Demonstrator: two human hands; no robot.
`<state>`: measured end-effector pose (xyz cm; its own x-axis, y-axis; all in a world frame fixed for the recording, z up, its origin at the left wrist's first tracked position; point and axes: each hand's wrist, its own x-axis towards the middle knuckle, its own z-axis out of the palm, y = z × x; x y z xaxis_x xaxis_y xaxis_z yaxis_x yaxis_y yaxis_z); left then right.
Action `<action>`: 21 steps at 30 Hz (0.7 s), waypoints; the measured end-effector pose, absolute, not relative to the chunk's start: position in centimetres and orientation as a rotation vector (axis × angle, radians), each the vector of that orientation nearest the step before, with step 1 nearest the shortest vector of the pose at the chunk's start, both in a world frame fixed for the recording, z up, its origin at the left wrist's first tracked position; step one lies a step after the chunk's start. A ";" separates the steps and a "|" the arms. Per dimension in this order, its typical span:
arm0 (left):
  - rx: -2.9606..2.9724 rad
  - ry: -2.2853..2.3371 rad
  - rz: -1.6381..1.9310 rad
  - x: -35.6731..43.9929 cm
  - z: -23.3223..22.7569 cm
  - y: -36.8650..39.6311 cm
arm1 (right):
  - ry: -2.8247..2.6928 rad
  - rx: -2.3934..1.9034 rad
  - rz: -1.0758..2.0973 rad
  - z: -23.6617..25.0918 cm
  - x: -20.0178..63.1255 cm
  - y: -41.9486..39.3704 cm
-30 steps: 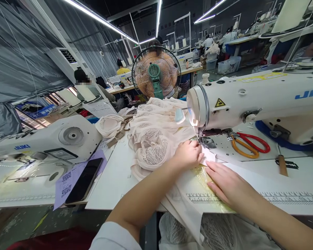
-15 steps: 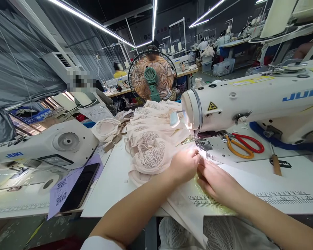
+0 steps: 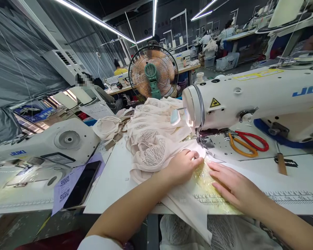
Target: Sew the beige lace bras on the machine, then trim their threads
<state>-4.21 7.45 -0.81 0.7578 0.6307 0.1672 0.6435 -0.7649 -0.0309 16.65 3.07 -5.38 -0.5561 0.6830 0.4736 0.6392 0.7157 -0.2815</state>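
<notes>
My left hand (image 3: pixel 182 166) is closed on the edge of a cream bra (image 3: pixel 153 152) with lace-patterned cups, just in front of the needle area of the white sewing machine (image 3: pixel 224 100). Part of the fabric lies under the presser foot (image 3: pixel 205 141), lit by the machine's lamp. To the right, my right hand (image 3: pixel 232 184) rests on the table with its fingers stretched out, apart from the fabric. Between the hands, shiny yellowish clear film (image 3: pixel 205 177) covers the machine bed. A cream strip (image 3: pixel 190 211) of the bra hangs over the table's front edge.
Scissors (image 3: pixel 247 143) with red and orange handles lie right of the needle, near a wooden-handled tool (image 3: pixel 281 163) and a black blade (image 3: pixel 292 162). More cream bras (image 3: pixel 156 114) pile behind. Left are a phone (image 3: pixel 82 185) and a second sewing machine (image 3: pixel 47 146). A fan (image 3: pixel 153 71) stands beyond.
My hands have moved apart. The right hand has come off the fabric edge, shifted right and opened, while the left stays on the bra. The view has turned slightly.
</notes>
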 end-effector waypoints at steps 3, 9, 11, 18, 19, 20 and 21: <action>-2.858 -1.038 -0.179 -4.5 -0.8 8.0 | -2.317 -1.021 0.161 -5.5 16.9 3.1; -2.833 -1.058 -0.164 -4.9 -1.0 9.2 | -2.290 -1.046 0.206 -5.3 16.7 3.1; -2.824 -1.062 -0.162 -5.0 -1.0 9.6 | -2.295 -1.043 0.201 -5.3 16.7 3.2; -2.773 -1.078 -0.117 -5.1 -0.7 10.9 | -2.278 -1.045 0.177 -5.0 16.6 3.1; -2.762 -1.082 -0.105 -5.1 -0.6 11.1 | -2.276 -1.040 0.177 -4.9 16.6 3.2; -2.753 -1.084 -0.095 -5.1 -0.6 11.3 | -2.273 -1.036 0.179 -4.9 16.6 3.2; -2.746 -1.086 -0.087 -5.1 -0.5 11.4 | -2.271 -1.033 0.186 -5.0 16.6 3.3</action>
<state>-5.14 11.45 -0.54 0.7302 0.6721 0.1226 0.6831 -0.7145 -0.1513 16.60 3.28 -4.98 -0.4947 0.7199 0.4869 0.6311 0.6828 -0.3682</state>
